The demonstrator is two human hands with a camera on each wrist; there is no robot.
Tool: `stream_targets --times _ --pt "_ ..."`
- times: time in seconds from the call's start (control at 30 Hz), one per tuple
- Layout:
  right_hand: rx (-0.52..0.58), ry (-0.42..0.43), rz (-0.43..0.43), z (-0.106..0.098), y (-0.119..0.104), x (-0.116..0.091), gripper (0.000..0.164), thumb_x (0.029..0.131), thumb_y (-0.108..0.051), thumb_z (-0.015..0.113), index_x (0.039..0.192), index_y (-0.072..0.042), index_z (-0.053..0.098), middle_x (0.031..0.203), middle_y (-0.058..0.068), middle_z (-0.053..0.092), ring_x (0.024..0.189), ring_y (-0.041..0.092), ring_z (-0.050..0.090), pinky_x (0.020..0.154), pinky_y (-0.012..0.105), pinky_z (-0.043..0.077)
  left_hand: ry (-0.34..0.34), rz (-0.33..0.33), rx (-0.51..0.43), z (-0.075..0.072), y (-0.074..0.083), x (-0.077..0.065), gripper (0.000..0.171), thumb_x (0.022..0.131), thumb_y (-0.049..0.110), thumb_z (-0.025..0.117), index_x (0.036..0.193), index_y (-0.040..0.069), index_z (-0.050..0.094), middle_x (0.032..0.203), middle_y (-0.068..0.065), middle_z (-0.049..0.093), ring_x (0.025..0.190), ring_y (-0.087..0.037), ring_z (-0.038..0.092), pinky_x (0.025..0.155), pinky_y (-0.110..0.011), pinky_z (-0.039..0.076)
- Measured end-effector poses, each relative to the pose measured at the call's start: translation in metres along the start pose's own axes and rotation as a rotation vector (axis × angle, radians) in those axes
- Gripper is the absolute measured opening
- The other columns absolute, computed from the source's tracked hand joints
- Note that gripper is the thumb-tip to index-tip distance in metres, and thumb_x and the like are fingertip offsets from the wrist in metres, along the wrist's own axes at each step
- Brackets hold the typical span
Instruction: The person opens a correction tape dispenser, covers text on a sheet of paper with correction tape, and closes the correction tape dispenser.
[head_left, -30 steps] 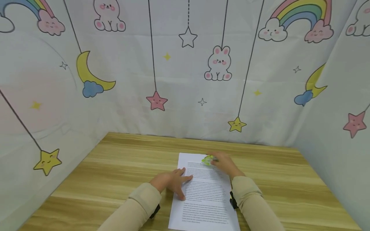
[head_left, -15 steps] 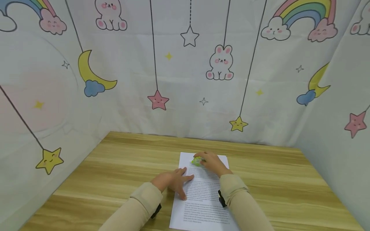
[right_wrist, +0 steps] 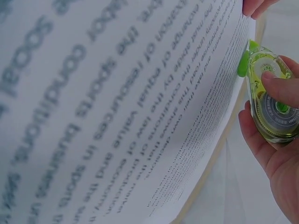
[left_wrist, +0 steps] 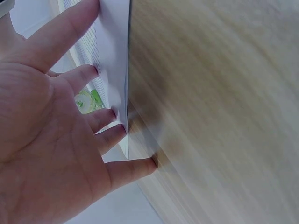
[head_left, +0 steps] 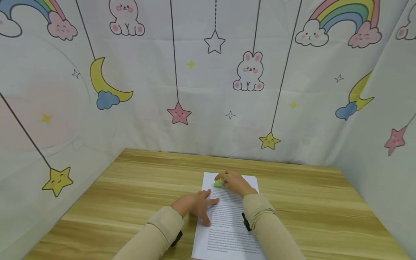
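Observation:
A white printed paper [head_left: 234, 236] lies on the wooden table, lines of black text running down it. My left hand [head_left: 198, 206] rests on its left edge with fingers spread; in the left wrist view the fingertips [left_wrist: 108, 115] are at the margin and one reaches past it onto the wood. Near the top of the text, my right hand [head_left: 236, 183] holds a green, see-through correction tape [right_wrist: 273, 100] between thumb and fingers. Its green tip points down at the paper, seemingly touching it. The fingers partly cover the correction tape [head_left: 219, 183] in the head view.
Bare wood of the table [head_left: 312, 209] extends on both sides of the paper. A white cloth [head_left: 201, 137] printed with stars, moons and rabbits hangs behind the table and along its sides. A black strap piece [head_left: 246, 221] shows at the right wrist.
My right hand has moved left along the top of the page with the correction tape, mostly in the first half second. The left hand has stayed in place on the paper.

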State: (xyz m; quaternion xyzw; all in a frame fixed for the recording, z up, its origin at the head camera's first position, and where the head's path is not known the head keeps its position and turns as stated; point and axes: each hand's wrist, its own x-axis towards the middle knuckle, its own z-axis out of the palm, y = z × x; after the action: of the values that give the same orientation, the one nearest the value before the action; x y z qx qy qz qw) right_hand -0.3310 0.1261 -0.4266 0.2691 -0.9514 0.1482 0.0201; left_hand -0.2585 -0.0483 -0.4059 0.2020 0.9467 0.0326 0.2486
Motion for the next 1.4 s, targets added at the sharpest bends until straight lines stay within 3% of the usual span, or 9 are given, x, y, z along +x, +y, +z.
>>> stream_targets --times 0.67,1.0,1.4 --pt "-0.024 -0.092 0.009 -0.004 -0.005 0.007 0.03 0.088 -0.004 0.057 0.108 -0.025 0.064 0.108 0.012 0.055 0.098 0.027 0.056 0.085 0.044 0.047 0.0 -0.014 -0.002 0.001 0.0 0.0 0.082 0.073 0.047 0.073 0.142 0.038 0.03 0.155 -0.003 0.013 0.143 -0.024 0.014 0.108 -0.053 0.025" --pt "-0.111 -0.062 -0.086 -0.007 -0.003 0.004 0.028 0.085 -0.003 0.06 0.105 -0.023 0.062 0.103 0.014 0.058 0.093 0.028 0.058 0.082 0.043 0.048 0.014 -0.01 -0.026 0.004 -0.001 0.004 0.084 0.071 0.047 0.074 0.142 0.038 0.031 0.155 -0.003 0.013 0.143 -0.024 0.014 0.108 -0.052 0.025" --pt "-0.097 -0.078 -0.064 -0.01 0.005 0.001 0.029 0.086 -0.002 0.06 0.106 -0.024 0.062 0.106 0.014 0.058 0.095 0.029 0.057 0.082 0.045 0.047 0.009 -0.02 -0.019 0.002 0.0 0.004 0.083 0.072 0.047 0.074 0.142 0.039 0.031 0.155 -0.002 0.012 0.143 -0.023 0.014 0.108 -0.053 0.025"
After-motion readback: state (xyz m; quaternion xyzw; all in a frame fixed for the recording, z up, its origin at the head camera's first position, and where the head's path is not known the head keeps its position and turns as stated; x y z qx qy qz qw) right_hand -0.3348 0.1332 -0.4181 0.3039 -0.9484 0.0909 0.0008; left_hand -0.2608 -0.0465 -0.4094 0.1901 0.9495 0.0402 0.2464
